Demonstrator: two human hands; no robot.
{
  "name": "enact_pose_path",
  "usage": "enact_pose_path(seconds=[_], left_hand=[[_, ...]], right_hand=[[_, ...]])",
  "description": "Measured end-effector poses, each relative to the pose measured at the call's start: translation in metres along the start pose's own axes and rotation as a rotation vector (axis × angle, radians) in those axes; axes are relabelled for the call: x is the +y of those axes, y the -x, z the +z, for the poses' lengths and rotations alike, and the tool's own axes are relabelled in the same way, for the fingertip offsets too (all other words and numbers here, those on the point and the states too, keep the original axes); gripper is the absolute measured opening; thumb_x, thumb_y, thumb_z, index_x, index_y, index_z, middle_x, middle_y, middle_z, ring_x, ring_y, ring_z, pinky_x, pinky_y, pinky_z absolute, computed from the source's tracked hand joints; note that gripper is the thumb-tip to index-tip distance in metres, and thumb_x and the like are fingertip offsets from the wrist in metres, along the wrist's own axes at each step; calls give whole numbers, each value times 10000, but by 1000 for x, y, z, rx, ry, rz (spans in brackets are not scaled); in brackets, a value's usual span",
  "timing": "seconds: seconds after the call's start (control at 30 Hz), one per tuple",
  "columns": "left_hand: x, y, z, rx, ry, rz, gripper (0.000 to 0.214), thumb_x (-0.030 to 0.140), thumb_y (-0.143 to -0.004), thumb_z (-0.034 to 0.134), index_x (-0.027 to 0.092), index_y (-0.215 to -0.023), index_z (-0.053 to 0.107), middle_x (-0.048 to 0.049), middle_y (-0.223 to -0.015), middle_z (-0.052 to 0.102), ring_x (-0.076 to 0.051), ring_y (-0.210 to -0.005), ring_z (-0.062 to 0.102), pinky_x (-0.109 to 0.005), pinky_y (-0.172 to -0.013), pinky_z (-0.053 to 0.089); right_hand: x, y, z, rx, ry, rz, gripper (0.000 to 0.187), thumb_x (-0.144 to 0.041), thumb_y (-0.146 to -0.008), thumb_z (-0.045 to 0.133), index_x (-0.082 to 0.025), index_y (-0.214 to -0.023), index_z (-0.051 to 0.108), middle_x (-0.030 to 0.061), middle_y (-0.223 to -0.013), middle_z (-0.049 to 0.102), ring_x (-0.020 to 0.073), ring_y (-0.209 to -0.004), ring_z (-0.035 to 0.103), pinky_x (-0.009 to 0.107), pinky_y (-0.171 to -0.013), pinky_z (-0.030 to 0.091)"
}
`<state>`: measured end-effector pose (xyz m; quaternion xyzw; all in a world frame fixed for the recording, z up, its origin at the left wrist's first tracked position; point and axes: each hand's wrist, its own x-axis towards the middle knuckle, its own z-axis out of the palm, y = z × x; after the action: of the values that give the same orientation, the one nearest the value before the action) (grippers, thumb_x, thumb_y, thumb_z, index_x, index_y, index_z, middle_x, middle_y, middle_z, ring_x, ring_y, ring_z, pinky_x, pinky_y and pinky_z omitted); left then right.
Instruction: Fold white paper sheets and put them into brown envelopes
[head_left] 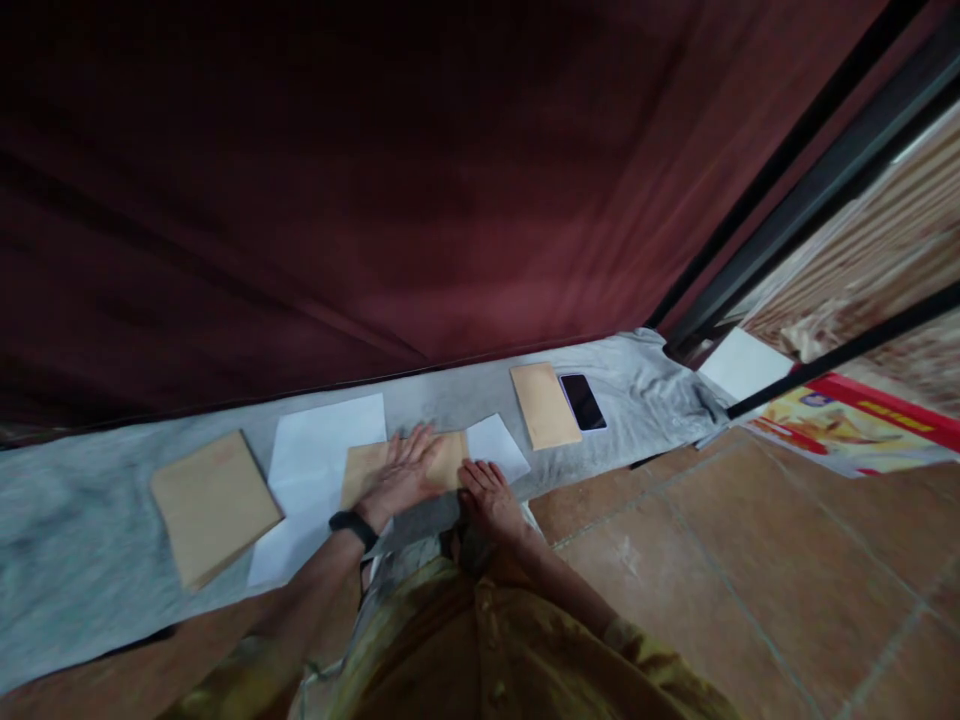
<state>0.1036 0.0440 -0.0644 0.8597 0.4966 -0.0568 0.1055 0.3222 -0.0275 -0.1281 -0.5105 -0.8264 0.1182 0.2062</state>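
Paper stack (214, 510) left, phone (583, 402) right, papers (364, 470) between, all on cloth (67, 540)

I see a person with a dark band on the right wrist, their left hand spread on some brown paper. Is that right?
Not quite: the dark band is on the person's left wrist, as the head view shows. The rest holds: the left hand is spread on the brown paper.

Left hand (405, 476) flat on brown paper (450, 458)
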Motion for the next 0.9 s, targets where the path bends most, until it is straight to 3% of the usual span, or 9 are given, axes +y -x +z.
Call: enact_pose_path(seconds=[0.13, 0.27, 0.5, 0.6, 0.7, 0.9], left_hand=[[37, 6, 10, 162, -76, 133, 701, 273, -950, 438, 192, -1618, 239, -99, -1693, 199, -284, -1579, 75, -582, -1276, 8], [59, 7, 30, 140, -77, 158, 752, 120, -886, 373, 145, -1619, 211, -106, -1663, 286, -250, -1569, 145, -519, -1300, 89], [64, 4, 58, 145, -51, 137, 753, 115, -857, 353, 37, -1597, 233, -158, -1639, 332, -231, -1568, 135, -444, -1321, 82], [66, 4, 60, 148, -31, 144, 734, 111, -864, 333, 5, -1585, 247, -189, -1633, 330, -222, -1572, 96, -433, -1322, 39], [67, 5, 58, 135, -25, 133, 739, 108, -875, 313, 49, -1605, 212, -164, -1634, 340, -212, -1571, 96, -462, -1319, 12], [67, 7, 55, 113, -22, 100, 671, 140, -907, 327, 33, -1569, 323, -192, -1621, 356, -275, -1563, 174, -499, -1303, 87]], right_hand=[[0, 2, 7, 22, 0, -4, 442, -258, -1030, 465, -178, -1461, 524, 116, -1519, 528, 263, -1438, 443, 505, -1209, 325], [-2, 4, 7, 10, 7, 4, 448, -225, -1016, 450, -157, -1449, 541, 142, -1481, 562, 275, -1433, 452, 533, -1221, 302], [1, 9, 11, -22, 44, -9, 475, -224, -1015, 440, -130, -1476, 506, 156, -1499, 539, 285, -1466, 405, 540, -1233, 280], [2, 10, 12, -20, 46, -15, 470, -226, -1020, 433, -122, -1472, 509, 159, -1497, 541, 282, -1466, 405, 529, -1235, 284], [3, 11, 10, -36, 38, -27, 476, -226, -1022, 425, -97, -1475, 499, 174, -1510, 522, 282, -1472, 393, 526, -1234, 294], [4, 13, 4, -44, 10, -50, 503, -223, -1029, 393, -103, -1515, 438, 160, -1562, 460, 272, -1481, 376, 523, -1225, 309]])
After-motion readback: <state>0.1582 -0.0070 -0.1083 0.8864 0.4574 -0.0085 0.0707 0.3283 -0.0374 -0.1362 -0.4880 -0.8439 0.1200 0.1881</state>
